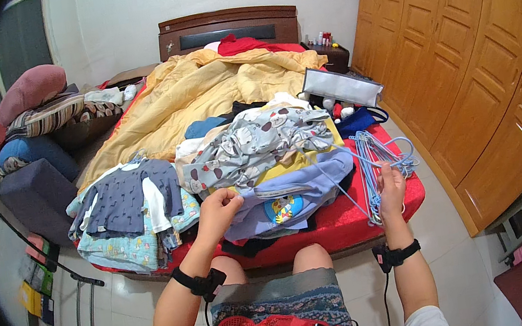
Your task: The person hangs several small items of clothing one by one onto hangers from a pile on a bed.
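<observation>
My left hand (222, 209) is closed in a pinch at the left edge of a lavender garment (306, 186) with a bright cartoon patch. The garment lies near the front of the bed, partly under a heap of clothes. Toward the right, my right hand (391, 191) has its fingers curled round a light blue hanger (350, 156), whose thin frame reaches left over the garment. Several more blue hangers (365, 146) lie bunched on the red sheet beside that hand. A grey-blue garment with cartoon faces (258, 143) tops the heap.
A stack of folded clothes (124, 202) sits at the bed's left front. Behind the heap spreads a yellow quilt (195, 91). A grey-white box-shaped bag (341, 87) stands at the right, before wooden wardrobes (462, 56). A black metal rack (80, 314) stands on the left floor.
</observation>
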Demonstrator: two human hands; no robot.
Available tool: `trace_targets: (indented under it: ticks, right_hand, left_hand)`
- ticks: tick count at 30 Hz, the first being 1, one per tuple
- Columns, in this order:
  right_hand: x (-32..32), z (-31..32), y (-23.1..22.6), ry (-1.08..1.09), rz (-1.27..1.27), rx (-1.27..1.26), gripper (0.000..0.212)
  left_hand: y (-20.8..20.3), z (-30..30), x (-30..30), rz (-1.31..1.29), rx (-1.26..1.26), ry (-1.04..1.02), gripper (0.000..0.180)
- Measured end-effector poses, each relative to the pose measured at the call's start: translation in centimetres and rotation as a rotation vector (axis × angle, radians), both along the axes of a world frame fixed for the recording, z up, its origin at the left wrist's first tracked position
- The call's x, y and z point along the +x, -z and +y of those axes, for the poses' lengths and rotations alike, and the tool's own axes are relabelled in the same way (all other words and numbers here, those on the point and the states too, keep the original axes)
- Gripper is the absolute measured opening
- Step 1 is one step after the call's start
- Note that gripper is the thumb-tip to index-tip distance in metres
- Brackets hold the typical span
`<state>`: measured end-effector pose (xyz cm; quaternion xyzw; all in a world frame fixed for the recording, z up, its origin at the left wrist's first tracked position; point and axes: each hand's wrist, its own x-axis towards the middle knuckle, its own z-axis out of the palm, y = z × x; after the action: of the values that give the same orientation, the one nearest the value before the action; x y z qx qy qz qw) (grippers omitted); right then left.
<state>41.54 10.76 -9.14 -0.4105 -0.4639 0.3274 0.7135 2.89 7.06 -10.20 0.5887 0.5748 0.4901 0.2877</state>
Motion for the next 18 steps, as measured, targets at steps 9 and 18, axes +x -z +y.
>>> trace_targets:
  ticks: [9, 18]
  right_hand:
    - [-0.9, -3.0, -0.1, -0.109, -0.328, 0.141, 0.007]
    - [-1.6, -3.7, -0.9, -0.075, -0.454, 0.225, 0.007]
  left_hand:
    - [0.0, 0.1, -0.2, 0.008, -0.013, 0.007, 0.024]
    - [-2.0, -1.0, 0.3, 0.05, -0.006, 0.0, 0.015]
